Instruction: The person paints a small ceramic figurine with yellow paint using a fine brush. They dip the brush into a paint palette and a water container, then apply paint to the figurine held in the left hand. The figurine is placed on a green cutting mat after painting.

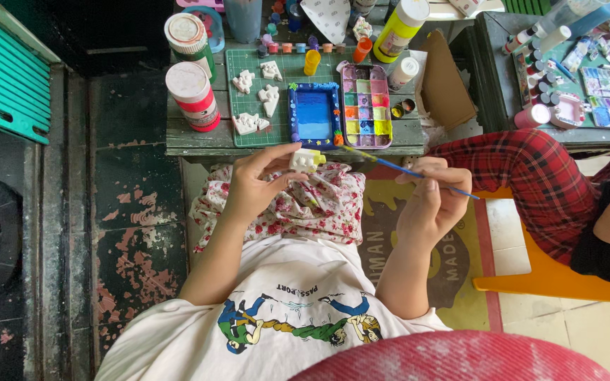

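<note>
Mid-frame, the left hand (252, 185) pinches a small yellow-painted plaster piece (306, 160), while the right hand (428, 197) is closed around a thin blue paintbrush (407, 171). The brush's long axis runs lower right to upper left, tip toward the piece. Farther up, the green surface (199, 137) carries a paint palette (366, 106), a blue painted frame (314, 115) and white plaster shapes (259, 95).

This is a hobby painting and craft spot, set up informally. A worn green wooden counter (199, 137) carries a green gridded cutting mat (248, 85), a rectangular palette of many paint wells (366, 106), big white paint bottles with red bands (192, 95) and unpainted white plaster figurines (252, 123). Peeling dark floor tiles (135, 212) lie beside it.
</note>
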The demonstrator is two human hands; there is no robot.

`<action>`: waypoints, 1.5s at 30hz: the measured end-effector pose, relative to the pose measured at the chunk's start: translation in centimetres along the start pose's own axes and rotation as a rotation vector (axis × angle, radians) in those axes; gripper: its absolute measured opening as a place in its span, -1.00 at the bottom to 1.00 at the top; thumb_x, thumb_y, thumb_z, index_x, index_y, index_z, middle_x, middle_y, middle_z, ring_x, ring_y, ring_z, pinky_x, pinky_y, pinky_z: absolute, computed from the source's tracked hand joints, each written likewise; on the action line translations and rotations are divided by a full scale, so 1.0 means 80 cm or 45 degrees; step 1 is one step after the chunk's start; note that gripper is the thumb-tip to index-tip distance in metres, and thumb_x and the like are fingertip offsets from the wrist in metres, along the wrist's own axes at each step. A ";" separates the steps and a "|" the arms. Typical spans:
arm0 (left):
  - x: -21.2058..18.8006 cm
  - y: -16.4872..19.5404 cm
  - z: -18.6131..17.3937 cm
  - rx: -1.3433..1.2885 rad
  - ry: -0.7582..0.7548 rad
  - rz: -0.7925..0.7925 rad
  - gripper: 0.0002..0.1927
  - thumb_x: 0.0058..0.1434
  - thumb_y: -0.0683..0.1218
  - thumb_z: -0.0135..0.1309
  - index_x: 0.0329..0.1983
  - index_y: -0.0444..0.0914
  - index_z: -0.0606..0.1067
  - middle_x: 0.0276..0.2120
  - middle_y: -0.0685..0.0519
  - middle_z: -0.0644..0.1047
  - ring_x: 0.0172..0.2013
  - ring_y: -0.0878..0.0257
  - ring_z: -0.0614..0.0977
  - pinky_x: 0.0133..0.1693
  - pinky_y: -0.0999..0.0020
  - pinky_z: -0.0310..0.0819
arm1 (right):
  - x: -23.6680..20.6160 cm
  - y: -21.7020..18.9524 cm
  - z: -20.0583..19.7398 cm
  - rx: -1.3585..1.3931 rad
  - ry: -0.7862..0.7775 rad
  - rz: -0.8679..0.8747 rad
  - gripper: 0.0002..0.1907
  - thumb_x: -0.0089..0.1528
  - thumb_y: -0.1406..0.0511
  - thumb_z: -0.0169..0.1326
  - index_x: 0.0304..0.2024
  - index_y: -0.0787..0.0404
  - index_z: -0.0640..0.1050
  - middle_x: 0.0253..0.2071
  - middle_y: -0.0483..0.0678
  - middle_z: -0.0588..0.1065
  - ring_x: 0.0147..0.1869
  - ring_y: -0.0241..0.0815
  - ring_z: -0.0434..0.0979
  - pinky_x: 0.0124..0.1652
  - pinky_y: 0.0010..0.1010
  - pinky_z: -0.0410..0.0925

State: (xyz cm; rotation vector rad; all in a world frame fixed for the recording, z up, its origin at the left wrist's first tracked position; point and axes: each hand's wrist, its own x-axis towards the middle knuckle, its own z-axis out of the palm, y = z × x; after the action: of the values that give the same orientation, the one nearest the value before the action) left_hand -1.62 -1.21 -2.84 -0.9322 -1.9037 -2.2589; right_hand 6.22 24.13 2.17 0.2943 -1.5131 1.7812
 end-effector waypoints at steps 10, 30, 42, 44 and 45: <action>0.001 -0.030 0.006 -0.443 0.075 -0.298 -0.55 0.35 -0.26 0.17 0.28 -0.39 0.37 0.06 -0.16 0.60 0.07 0.15 0.67 0.13 0.31 0.60 | -0.020 0.022 -0.017 0.036 0.168 0.202 -0.88 0.48 0.37 -0.04 0.01 0.32 0.44 -0.07 0.05 0.53 0.01 -0.16 0.55 0.14 -0.26 0.40; 0.007 -0.091 0.004 -0.183 0.456 -0.470 -0.67 0.29 -0.22 0.23 0.09 -0.42 0.52 -0.05 -0.09 0.65 -0.04 0.27 0.69 0.01 0.44 0.60 | -0.027 0.102 -0.064 -1.104 -0.118 -0.029 -0.91 0.39 0.50 -0.08 -0.13 0.29 0.46 -0.04 0.02 0.47 0.18 -0.05 0.41 0.16 -0.27 0.31; -0.005 -0.096 0.002 -0.259 0.462 -0.420 -0.73 0.28 -0.28 0.22 0.03 -0.41 0.52 -0.04 -0.06 0.62 0.01 0.26 0.66 0.11 0.40 0.56 | -0.007 0.117 -0.040 -1.297 -0.396 -0.098 -0.83 0.22 0.47 0.06 -0.14 0.21 0.52 -0.07 0.02 0.49 0.12 0.00 0.42 0.12 -0.18 0.14; -0.006 -0.096 0.001 -0.243 0.464 -0.411 -0.73 0.28 -0.28 0.23 0.03 -0.40 0.52 -0.04 -0.06 0.62 0.01 0.25 0.66 0.12 0.39 0.56 | -0.006 0.119 -0.040 -1.309 -0.403 -0.081 -0.83 0.20 0.48 0.05 -0.18 0.20 0.53 -0.10 -0.01 0.50 0.11 -0.02 0.44 0.12 -0.19 0.15; -0.007 -0.095 0.001 -0.236 0.467 -0.407 -0.73 0.28 -0.28 0.23 0.03 -0.40 0.52 -0.04 -0.06 0.62 0.01 0.25 0.66 0.13 0.39 0.56 | -0.005 0.120 -0.040 -1.314 -0.407 -0.072 -0.84 0.19 0.48 0.05 -0.20 0.19 0.53 -0.12 -0.02 0.50 0.11 -0.03 0.45 0.11 -0.19 0.15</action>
State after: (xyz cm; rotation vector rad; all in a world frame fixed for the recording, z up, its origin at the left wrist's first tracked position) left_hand -4.20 0.52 -9.82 -0.2010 -1.8043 -2.5889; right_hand 1.02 26.89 -6.04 0.0873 -2.3916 0.7367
